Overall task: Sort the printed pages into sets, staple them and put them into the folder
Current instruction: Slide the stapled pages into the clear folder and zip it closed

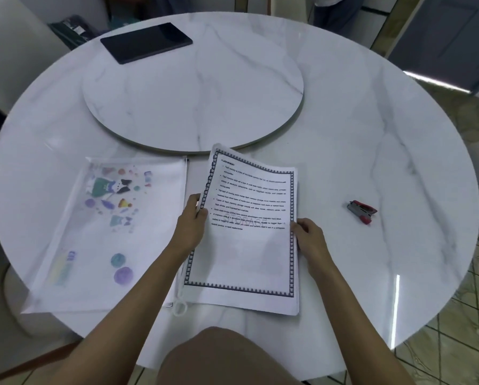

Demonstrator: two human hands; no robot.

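Seated at the round marble table (344,151). My left hand (190,226) is closed on the left edge of the printed pages (246,251), thumb on top and fingers curled underneath, lifting that side so the top sheet bows upward. My right hand (308,234) pinches the right edge about halfway down, thumb over the border, the remaining fingers hidden below the paper. The near end of the stack rests on the table; the far end is raised and curling.

The folder (107,232), a translucent zip pouch with cartoon prints, lies flat just left of the pages, its zipper pull cord (180,305) trailing out by the stack's near left corner. The stapler (362,212), red and grey, sits well apart to the right. A dark tablet (146,42) lies far left, at the edge of the lazy Susan (194,87).

Judgement: sorting is under way; nothing looks stapled or filed yet, though I cannot see the corners well.

Risks from here:
- Sheets fanning or sliding off the slick marble if either pinch loosens while the far end is up.
- Creasing the top page where it bows.
- Mixing sets, since the pages share the same border.
- Snagging the cord under the stack when I set it down.
- Reaching for the stapler leaves one hand on loose paper.
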